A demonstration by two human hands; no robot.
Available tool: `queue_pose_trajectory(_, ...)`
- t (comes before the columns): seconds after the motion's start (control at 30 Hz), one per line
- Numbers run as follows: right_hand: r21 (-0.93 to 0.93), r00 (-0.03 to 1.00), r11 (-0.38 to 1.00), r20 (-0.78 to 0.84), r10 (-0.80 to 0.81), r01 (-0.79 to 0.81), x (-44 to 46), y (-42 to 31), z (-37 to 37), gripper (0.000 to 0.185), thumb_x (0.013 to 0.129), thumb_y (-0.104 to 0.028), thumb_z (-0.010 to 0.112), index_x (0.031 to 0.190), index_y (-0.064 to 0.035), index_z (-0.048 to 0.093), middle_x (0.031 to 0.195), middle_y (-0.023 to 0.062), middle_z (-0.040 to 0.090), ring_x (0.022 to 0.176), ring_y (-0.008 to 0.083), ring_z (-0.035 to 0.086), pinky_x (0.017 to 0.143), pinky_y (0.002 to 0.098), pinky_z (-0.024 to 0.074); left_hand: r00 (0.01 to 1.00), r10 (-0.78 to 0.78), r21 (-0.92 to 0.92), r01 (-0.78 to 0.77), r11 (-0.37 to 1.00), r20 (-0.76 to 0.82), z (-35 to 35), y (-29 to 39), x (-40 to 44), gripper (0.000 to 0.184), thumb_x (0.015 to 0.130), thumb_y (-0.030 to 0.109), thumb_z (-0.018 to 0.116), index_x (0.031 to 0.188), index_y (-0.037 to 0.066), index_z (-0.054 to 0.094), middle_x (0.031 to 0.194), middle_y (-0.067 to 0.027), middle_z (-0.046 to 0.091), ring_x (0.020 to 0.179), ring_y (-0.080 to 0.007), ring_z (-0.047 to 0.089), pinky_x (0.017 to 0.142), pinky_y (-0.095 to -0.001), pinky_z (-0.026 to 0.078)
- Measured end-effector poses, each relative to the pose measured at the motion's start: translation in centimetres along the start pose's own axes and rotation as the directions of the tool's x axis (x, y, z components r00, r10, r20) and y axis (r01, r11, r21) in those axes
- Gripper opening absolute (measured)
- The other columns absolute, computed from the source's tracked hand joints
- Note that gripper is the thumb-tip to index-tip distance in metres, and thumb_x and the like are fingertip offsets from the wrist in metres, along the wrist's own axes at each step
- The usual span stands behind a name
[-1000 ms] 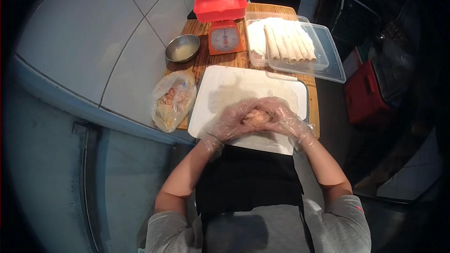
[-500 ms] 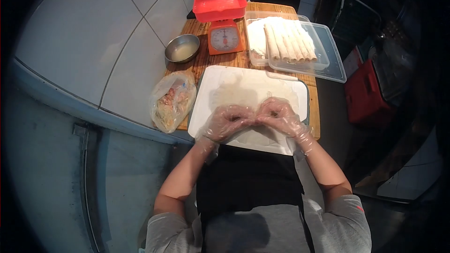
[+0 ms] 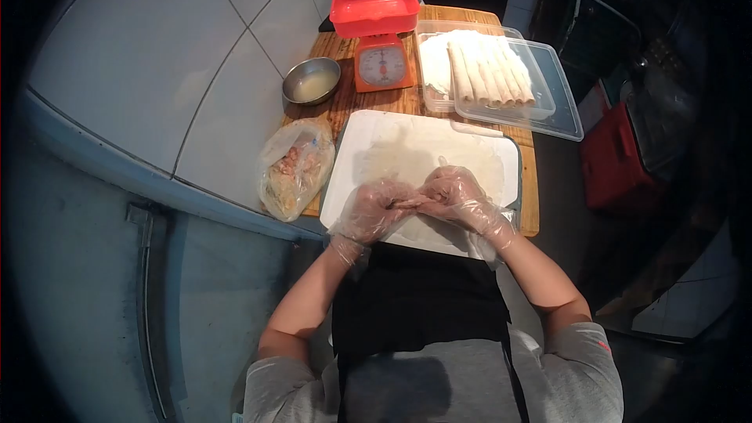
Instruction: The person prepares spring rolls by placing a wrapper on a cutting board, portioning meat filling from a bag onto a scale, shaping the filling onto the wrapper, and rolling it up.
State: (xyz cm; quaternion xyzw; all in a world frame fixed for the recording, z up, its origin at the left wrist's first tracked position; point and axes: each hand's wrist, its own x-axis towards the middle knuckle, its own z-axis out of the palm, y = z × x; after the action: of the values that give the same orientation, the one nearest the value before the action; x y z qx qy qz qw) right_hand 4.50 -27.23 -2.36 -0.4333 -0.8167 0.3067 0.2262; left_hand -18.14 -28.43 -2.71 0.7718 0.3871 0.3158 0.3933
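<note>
Both hands wear clear plastic gloves and meet over the near half of a white board (image 3: 345, 180). My left hand (image 3: 380, 210) is closed, its fingers pinching a small pale piece of food, perhaps filling (image 3: 408, 204). Right beside it, my right hand (image 3: 456, 197) is curled with its fingertips on the same piece. A thin pale wrapper sheet (image 3: 399, 145) lies flat on the board, partly covered by the hands and their shadow. To the left rests a clear plastic bag (image 3: 296, 171) of pinkish chopped filling.
An orange scale (image 3: 382, 63) with a red tray (image 3: 374, 9) stands at the back, beside a metal bowl (image 3: 312, 81) of cloudy liquid. Several pale rolls (image 3: 489, 70) lie in a clear plastic container (image 3: 439, 106) at the back right. A tiled wall borders the left.
The clump of filling seen between my cupped hands a second ago no longer shows there. My hands have lowered and curled, with fingertips together around a small piece.
</note>
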Motion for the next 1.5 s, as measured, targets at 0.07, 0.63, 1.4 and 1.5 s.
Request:
queue_pose_trajectory(0.07, 0.020, 0.997, 0.996, -0.016, -0.081, 0.082, -0.2, 0.5, -0.1, 0.034, 0.077, -0.032, 0.084, 0.102, -0.0099, 0.077, 0.096, 0.0110, 0.070, 0.093, 0.0299, 0.067, 0.084, 0.0408, 0.0525, 0.999, 0.038, 0.053, -0.036, 0.998, -0.037, 0.1, -1.3, -0.5, 0.037, 0.076, 0.015, 0.089, 0.107, 0.003, 0.074, 0.106, -0.0127, 0.073, 0.102, -0.0259, 0.068, 0.088, -0.0342, 0.055)
queue_pose_trajectory(0.63, 0.013, 0.971, 0.976, -0.109, -0.213, 0.215, 2.1, -1.3, 1.3, 0.025, 0.073, -0.026, 0.084, 0.083, -0.0061, 0.074, 0.082, 0.0108, 0.067, 0.083, 0.0309, 0.064, 0.079, 0.0420, 0.0511, 0.969, 0.208, 0.139, -0.190, 0.972, -0.135, -2.4, -1.3, -1.7, 0.037, 0.075, 0.016, 0.088, 0.105, 0.002, 0.073, 0.102, -0.0133, 0.072, 0.099, -0.0301, 0.069, 0.086, -0.0396, 0.055)
queue_pose_trajectory(1.4, -0.176, 0.975, 0.966, -0.083, -0.205, 0.188, 1.9, -4.0, 2.9, 0.022, 0.075, -0.028, 0.080, 0.080, -0.0084, 0.072, 0.084, 0.0132, 0.062, 0.089, 0.0345, 0.063, 0.079, 0.0449, 0.0501, 0.952, 0.229, 0.353, -0.148, 0.924, -0.201, -2.7, -1.9, -3.6, 0.039, 0.068, 0.015, 0.089, 0.103, 0.006, 0.074, 0.099, -0.0140, 0.074, 0.096, -0.0339, 0.069, 0.085, -0.0417, 0.055)
queue_pose_trajectory(1.5, -0.226, 0.955, 0.939, -0.090, -0.283, 0.258, 1.7, -2.7, 2.5, 0.024, 0.075, -0.030, 0.081, 0.082, -0.0091, 0.073, 0.085, 0.0122, 0.062, 0.089, 0.0341, 0.063, 0.079, 0.0443, 0.0501, 0.920, 0.298, 0.342, -0.203, 0.918, -0.255, -2.5, -0.6, -3.1, 0.034, 0.070, 0.013, 0.087, 0.101, 0.007, 0.075, 0.094, -0.0123, 0.073, 0.091, -0.0334, 0.069, 0.082, -0.0414, 0.055)
